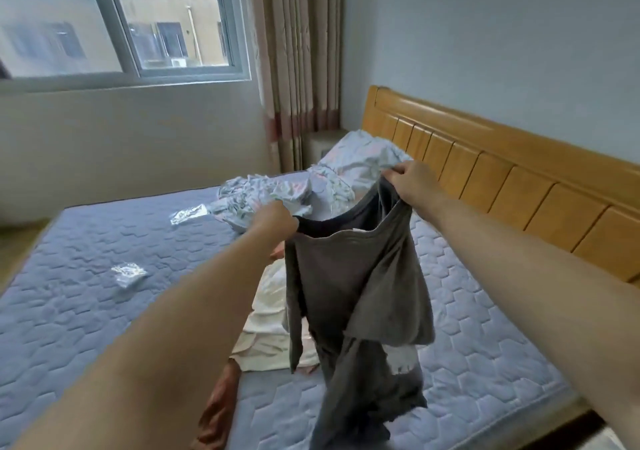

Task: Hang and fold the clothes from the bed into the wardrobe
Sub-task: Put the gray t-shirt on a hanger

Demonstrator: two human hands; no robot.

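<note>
2 hands, left hand (273,219) and right hand (410,181), each gripping 1 grey shirt (353,283), 1 cream garment (266,325) on bed (86,276), 2 plastic wrappers (129,273).

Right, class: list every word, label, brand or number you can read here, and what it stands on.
No text is readable.
Neck tag of the grey shirt held by the left hand and right hand: too small to read.
Plastic bags on the mattress: no legible print.
</note>
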